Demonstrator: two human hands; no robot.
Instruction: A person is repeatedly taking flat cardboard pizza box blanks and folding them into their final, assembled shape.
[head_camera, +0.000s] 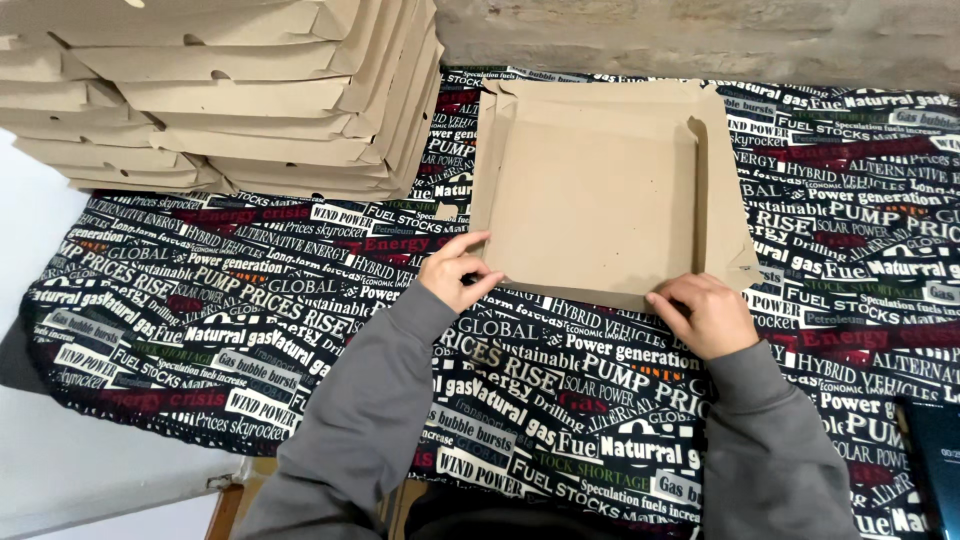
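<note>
While the flat cardboard box lies on the printed cloth, I pinch its near edge with my left hand; my right hand seems curled closed on it.

The flat box is plain brown cardboard, matt and smooth, and so is the stack of folded boxes beside it. They lie on a soft woven cloth, matt, black with printed lettering in white, red and green. The sleeves are grey fleece-like fabric; the wall behind is rough grey masonry.
</note>
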